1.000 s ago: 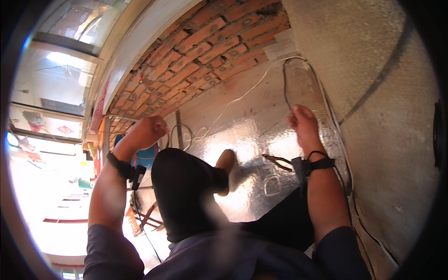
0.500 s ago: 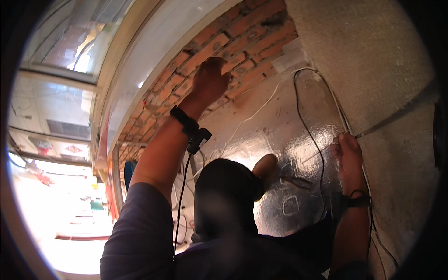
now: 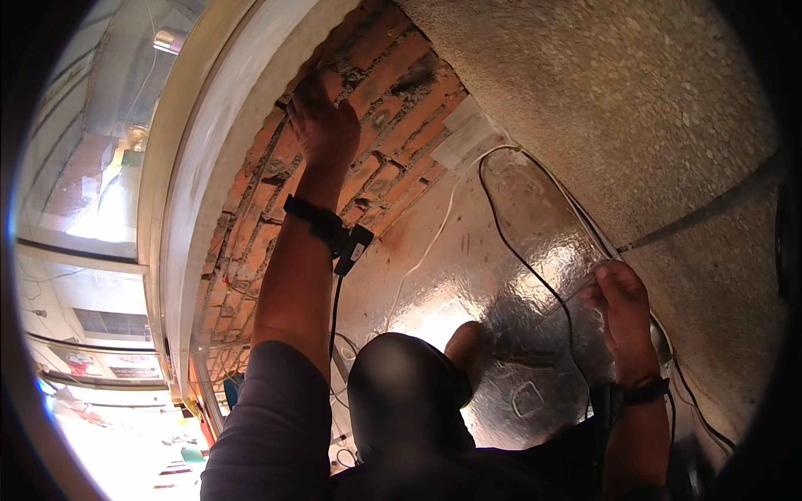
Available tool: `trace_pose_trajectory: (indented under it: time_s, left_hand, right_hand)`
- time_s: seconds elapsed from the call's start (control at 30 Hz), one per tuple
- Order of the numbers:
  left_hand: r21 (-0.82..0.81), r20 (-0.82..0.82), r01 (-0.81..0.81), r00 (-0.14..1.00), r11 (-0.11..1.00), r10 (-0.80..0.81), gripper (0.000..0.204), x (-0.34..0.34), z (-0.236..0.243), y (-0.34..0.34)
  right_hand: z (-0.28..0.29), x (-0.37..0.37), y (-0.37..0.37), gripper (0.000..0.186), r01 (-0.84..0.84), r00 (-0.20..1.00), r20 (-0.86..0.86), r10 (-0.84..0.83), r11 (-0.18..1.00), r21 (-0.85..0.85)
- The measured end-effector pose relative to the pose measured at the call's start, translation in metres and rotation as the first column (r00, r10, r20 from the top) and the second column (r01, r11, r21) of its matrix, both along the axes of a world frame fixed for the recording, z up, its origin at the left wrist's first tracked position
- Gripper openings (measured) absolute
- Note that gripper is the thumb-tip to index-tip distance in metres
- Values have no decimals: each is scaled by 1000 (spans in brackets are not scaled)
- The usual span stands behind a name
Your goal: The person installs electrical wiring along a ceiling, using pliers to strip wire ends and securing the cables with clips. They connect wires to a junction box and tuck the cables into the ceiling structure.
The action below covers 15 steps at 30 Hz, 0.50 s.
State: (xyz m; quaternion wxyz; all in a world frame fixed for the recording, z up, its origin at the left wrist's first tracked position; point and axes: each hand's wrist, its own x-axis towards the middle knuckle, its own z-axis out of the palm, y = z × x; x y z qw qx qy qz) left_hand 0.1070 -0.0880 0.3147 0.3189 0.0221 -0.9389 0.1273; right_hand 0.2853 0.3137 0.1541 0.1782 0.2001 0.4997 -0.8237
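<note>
My left hand [image 3: 324, 127] reaches up to the red brick wall [image 3: 397, 100], fingers apart at its upper part near the pale frame edge, their tips in shadow. My right hand [image 3: 616, 301] is closed on a thin pale wire [image 3: 565, 299] beside the pebbled wall [image 3: 626, 117]. A dark cable [image 3: 522, 259] runs down left of that hand over the shiny foil-like surface [image 3: 455, 217]. Dark pliers [image 3: 526, 360] lie on that surface near my shoe [image 3: 464, 344], below and left of my right hand.
A pale curved frame [image 3: 188, 192] and glass panes [image 3: 96, 317] line the left side, with bright glare low left. White cables [image 3: 436, 234] cross the shiny surface and run along the corner at right. My bent dark-clad knee [image 3: 401, 392] is at lower middle.
My left hand has risen from low left to the upper bricks. My right hand sits lower and farther right in view, still closed. The view has shifted, showing more pebbled wall.
</note>
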Motion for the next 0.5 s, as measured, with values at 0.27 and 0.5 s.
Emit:
trace_pose_trajectory:
  time_s: [0.27,0.5]
  left_hand:
    - [-12,-40,-2,999,1000,2,64,-25,-2,-6]
    - [-53,-108,77,991,996,-82,54,-26,3,-17]
  right_hand:
    - [-2,0,2,13,11,1000,-12,-10,1000,5]
    - [-5,-2,6,15,-1,1000,3,1,1000,14]
